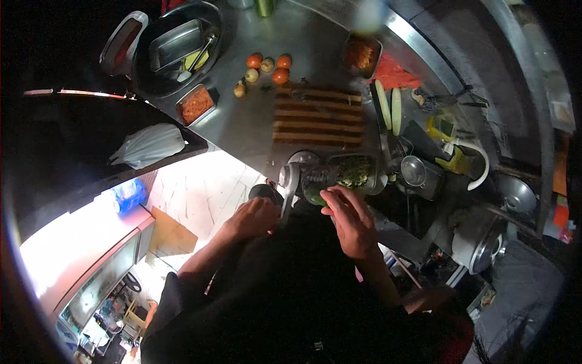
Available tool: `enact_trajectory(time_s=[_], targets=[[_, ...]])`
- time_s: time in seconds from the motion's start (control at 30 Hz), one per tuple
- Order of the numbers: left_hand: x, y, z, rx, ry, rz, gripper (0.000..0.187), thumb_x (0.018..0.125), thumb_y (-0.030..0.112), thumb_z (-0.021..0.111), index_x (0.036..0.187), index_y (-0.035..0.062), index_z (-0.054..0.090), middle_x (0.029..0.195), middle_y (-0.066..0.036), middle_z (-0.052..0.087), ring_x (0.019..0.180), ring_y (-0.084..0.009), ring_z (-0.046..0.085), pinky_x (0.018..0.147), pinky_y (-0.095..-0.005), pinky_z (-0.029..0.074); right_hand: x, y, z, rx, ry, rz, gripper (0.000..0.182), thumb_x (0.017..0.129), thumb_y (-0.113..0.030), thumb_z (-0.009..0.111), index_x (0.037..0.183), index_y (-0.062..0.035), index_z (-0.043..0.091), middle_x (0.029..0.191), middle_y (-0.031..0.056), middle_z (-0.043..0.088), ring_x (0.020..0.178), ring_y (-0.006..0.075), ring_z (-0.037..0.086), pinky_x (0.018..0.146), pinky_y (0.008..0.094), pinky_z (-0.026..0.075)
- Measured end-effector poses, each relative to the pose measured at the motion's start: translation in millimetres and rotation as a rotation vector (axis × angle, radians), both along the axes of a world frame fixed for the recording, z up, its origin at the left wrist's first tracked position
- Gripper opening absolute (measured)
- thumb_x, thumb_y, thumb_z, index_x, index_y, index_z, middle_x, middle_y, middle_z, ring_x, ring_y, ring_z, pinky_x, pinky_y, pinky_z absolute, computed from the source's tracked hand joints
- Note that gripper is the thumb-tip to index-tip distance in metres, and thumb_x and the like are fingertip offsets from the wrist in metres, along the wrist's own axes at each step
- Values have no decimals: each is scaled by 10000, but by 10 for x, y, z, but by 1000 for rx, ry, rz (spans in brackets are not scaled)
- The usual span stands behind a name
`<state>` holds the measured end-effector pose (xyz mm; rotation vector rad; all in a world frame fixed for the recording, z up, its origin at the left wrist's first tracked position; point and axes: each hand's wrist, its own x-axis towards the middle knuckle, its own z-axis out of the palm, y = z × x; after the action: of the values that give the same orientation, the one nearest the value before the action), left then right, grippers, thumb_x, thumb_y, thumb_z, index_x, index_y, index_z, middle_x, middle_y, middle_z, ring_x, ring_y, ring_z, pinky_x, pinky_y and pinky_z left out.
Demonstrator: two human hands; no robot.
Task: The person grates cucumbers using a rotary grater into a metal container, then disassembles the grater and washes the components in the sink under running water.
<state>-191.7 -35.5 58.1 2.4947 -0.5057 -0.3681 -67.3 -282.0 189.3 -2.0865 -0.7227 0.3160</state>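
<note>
My left hand (pixel 253 215) is closed at the lower end of a metal crank arm (pixel 287 203), its handle hidden in my fingers. The crank belongs to a rotary grater (pixel 303 159) at the counter's near edge. My right hand (pixel 350 221) has its fingers curled on a green vegetable piece (pixel 315 195), possibly cucumber, beside the grater. Just beyond that hand, a container holds shredded green vegetable (pixel 354 171). A striped wooden cutting board (pixel 318 115) lies behind the grater.
Tomatoes (pixel 280 76) and onions (pixel 251 75) sit behind the board. Metal trays of reddish food stand at left (pixel 196 104) and back right (pixel 362 54). Pale cucumber lengths (pixel 396 111) lie right of the board. A strainer (pixel 413 171) and a large pot (pixel 479 242) are at right.
</note>
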Motion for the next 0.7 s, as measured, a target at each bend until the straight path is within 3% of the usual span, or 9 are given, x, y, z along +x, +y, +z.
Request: enact_trajectory(time_s=[0.03,0.1,0.2,0.3,0.37,0.43,0.57,0.67,0.7], targets=[[-80,37,-334,-56,172,-37,343,808,299,755,1021,47,661,825,-104,620,678,-284,623,643,-372,540,3,17,41,-15,62,-29,447,839,83,734,1256,-58,659,1133,121,632,1008,276,699,754,339,607],[-175,71,-1187,262,-309,329,289,806,260,709,1053,115,681,794,-115,615,795,-319,654,669,-479,574,-12,29,51,-62,-23,-18,450,852,77,723,1269,-77,657,1115,111,613,982,259,689,739,338,594],[1130,384,-1637,363,117,313,271,856,280,658,987,49,716,908,-211,713,913,-350,723,691,-514,573,-34,18,17,-91,-127,-12,444,859,71,718,1274,-74,654,1071,102,609,932,231,671,714,336,569],[1897,254,-207,212,197,590,247,882,241,651,1002,30,695,894,-191,651,827,-348,660,664,-491,549,-30,-21,-17,-104,-183,-6,422,861,50,723,1266,-51,655,1017,95,614,883,214,655,699,341,545],[1636,58,600,221,92,465,231,899,215,647,1013,17,681,885,-178,611,769,-347,618,646,-477,533,3,-19,2,-97,-214,-5,427,837,73,722,1245,-41,673,972,87,608,857,211,649,709,349,543],[1032,22,735,110,-491,151,188,873,152,669,1016,30,671,797,-141,573,684,-331,581,604,-445,518,51,18,42,-75,-254,-20,460,786,139,715,1211,-37,707,918,73,596,837,212,643,735,360,555],[398,16,428,25,18,-267,172,870,130,678,970,-10,686,721,-147,660,692,-290,693,604,-414,544,-69,48,-14,-63,-216,-45,435,798,86,727,1217,-24,693,878,70,595,823,219,635,735,368,539],[430,-32,-215,21,914,-43,171,886,169,665,902,0,673,775,-158,690,728,-287,706,617,-422,552,-8,48,-11,-68,-197,-54,403,823,56,719,1219,-10,680,886,79,613,823,241,646,735,372,549],[453,130,-827,66,613,-48,181,898,193,646,885,15,675,784,-160,701,734,-290,712,622,-430,556,1,36,-12,-50,-202,-64,423,811,83,706,1221,-17,683,888,69,622,833,232,649,740,366,551]])
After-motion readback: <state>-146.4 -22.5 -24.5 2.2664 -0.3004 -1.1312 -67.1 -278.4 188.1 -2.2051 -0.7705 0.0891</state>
